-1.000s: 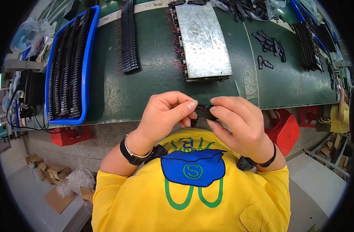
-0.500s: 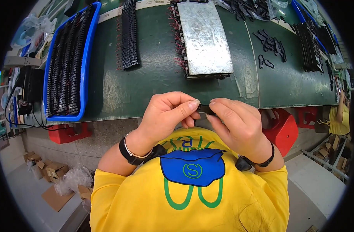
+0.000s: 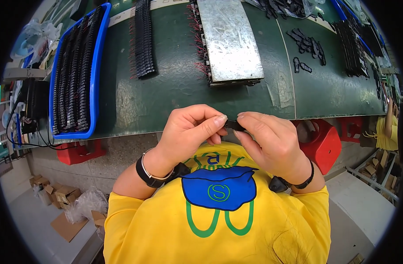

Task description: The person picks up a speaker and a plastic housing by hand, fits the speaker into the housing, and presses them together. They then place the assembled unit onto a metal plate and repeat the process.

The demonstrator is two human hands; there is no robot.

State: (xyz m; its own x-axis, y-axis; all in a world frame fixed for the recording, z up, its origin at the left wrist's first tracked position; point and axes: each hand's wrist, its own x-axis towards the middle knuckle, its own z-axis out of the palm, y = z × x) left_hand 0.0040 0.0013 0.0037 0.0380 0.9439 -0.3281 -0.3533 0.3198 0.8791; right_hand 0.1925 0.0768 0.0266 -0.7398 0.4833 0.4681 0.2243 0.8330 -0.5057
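A dark green workbench (image 3: 175,92) runs across the upper part of the view, with a grey concrete floor below its near edge. Just in front of that edge, above the chest of a yellow shirt (image 3: 219,220), a small black part (image 3: 233,126) is pinched between the two hands. The left hand (image 3: 190,132) has its thumb and forefinger closed narrowly on the part's left end, the other fingers curled under; the right hand (image 3: 267,141) closes thumb and forefinger on its right end, so that most of the part is hidden and its shape cannot be told. Each wrist carries a dark band. Behind the hands on the bench lies a grey metal plate (image 3: 230,39), resting on a row of black pieces with red wires sticking out along its left side. To its left stands a stacked row of black parts (image 3: 144,39), also with red wires at its edge, and farther left a blue tray (image 3: 95,75) is filled with long rows of the same black parts. To the right of the plate a few loose black pieces (image 3: 307,44) are scattered, and more rows lie near the far right rim. Under the bench sit red stools (image 3: 322,145), and cardboard boxes (image 3: 56,198) lie on the floor at the lower left. At the right edge another person's yellow sleeve (image 3: 386,132) shows.
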